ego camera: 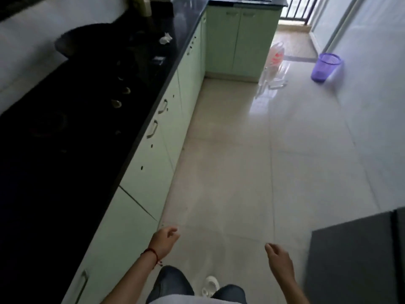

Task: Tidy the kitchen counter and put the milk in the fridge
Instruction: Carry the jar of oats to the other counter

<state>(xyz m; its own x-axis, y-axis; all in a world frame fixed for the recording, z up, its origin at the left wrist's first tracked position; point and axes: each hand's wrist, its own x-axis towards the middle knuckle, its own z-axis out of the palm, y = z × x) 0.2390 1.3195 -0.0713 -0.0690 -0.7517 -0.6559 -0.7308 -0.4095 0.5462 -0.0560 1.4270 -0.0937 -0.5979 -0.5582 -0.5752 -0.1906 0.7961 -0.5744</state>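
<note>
Counter (166,53) at left; both hands (164,240) (280,258) hang empty, fingers (173,230) loosely curled.

legible text: none | plastic bag (277,54) on far floor: red print, too blurred to read | small dark item (158,59) on counter (153,88): pale marking, unreadable | cabinets, purple bin (325,67): unmarked
</note>
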